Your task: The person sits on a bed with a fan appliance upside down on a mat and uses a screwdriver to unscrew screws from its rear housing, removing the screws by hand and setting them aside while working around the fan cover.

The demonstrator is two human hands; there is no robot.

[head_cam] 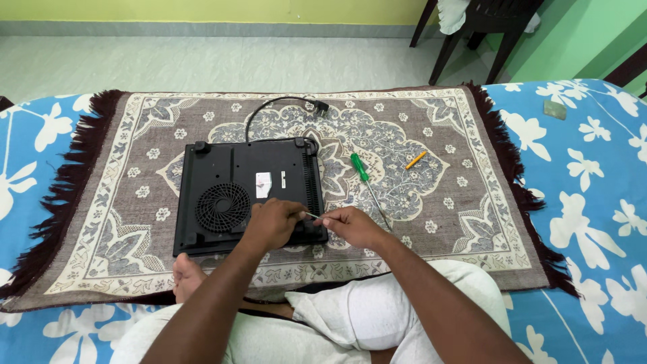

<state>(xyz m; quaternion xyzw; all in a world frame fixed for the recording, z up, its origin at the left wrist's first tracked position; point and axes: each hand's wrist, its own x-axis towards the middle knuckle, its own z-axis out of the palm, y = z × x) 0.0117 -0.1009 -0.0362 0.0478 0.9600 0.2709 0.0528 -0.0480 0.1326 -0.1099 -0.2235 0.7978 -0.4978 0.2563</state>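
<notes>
Across the whole near field lies a bed sheet (586,202), blue with white flowers, covering the bed on which the person sits cross-legged. Upon it, centred: a patterned rug (445,229), brown and cream with a dark fringe at left and right ends. On the left-centre of the rug: a black induction cooktop (229,182), turned underside up, showing a round fan grille and a vent strip along its right edge; its black power cord (269,104) loops off the far side toward a plug. Right of the cooktop, lying on the rug: a screwdriver with a green handle (360,167), its shaft pointing near and right. Further right, well apart: a small yellow-orange tool (416,160), too small to identify. At the near right corner of the cooktop: left hand (271,224), fingers curled and pinched on one end of a thin pale rod-like item (313,216); right hand (354,226), fingers pinched on its other end. The item spans the small gap between both hands, just above the cooktop's corner. Far right, on the floor: a dark chair (472,34).
</notes>
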